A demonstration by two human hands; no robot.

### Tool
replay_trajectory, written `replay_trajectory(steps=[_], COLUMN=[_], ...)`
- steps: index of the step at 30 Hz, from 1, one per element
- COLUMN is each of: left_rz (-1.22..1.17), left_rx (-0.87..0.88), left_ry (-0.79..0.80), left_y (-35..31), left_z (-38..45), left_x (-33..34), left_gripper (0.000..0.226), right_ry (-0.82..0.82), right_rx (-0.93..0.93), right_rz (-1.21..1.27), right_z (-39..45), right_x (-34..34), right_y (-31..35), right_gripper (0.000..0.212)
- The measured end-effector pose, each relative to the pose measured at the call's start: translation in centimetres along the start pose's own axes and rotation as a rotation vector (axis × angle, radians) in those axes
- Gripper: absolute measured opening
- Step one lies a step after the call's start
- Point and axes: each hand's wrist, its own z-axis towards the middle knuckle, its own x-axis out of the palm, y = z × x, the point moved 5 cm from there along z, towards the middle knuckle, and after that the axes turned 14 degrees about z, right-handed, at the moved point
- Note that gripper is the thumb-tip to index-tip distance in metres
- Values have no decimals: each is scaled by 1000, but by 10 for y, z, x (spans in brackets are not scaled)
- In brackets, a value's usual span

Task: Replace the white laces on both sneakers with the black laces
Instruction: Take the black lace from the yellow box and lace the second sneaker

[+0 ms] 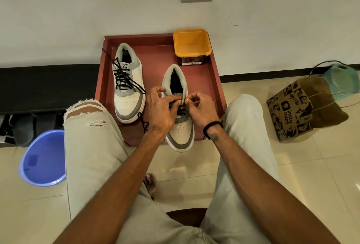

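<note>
Two white and grey sneakers stand on a red tray [212, 80]. The left sneaker [128, 99] is threaded with a black lace [122, 78] whose ends lie loose. The right sneaker [180, 132] sits at the tray's near edge, toe hanging over it, with a black lace [180, 111] partly threaded. My left hand [160, 110] and my right hand [201, 107] meet over its tongue, fingertips pinching the lace near the upper eyelets. A loose end of black lace [144, 123] trails left of my left wrist. No white laces are in view.
An empty yellow tub [191, 46] stands at the tray's far right corner, against the wall. A blue bucket [41, 160] sits on the floor at left, a printed paper bag [292, 109] and a teal bucket [341, 80] at right. My knees flank the tray.
</note>
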Motion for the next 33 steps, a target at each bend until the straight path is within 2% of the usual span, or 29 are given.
replay_trajectory(steps=[3,8,11,13,15,17,19,21,23,25,28,30,33], left_rz=[22,-14,-27,-38,-51,-56,-51,-43,-46,-37,-56,-58,-56], left_rx=[-2,17,43,56,69,92,121,139,151,158,161,166,172], left_ry=[3,-3,-21,-30,-34,-30,-29,-39,-42,-39,-23,-27,-34], left_y=[1,5,6,6,8,9,9,10,10,8,3,1,1], left_z=[-1,-5,-9,-12,-14,-15,-17,-18,-21,-23,-26,-27,-26], left_x=[-1,-3,-5,-6,-6,-4,-3,-5,-7,-10,-12,-12,-13], left_gripper=[25,24,23,22,23,24,25,26,27,28,29,30,29], right_ry=[-42,-174,-178,-208,-201,-120,15,140,168,139,46,-16,-99], right_rx=[106,279,333,385,326,137,-52,-98,-109,-96,-83,-9,158], right_rz=[191,870,1298,1426,1223,671,164,-61,-197,-233,-128,63,545], right_z=[1,2,7,9,10,4,-4,-7,-7,-3,1,6,9], right_x=[0,-12,-29,-39,-45,-45,-31,-13,-5,-6,-15,-20,-24], right_y=[-4,3,5,1,3,14,23,18,13,9,9,6,4], right_gripper=[6,8,21,19,12,4,8,10,9,12,14,12,11])
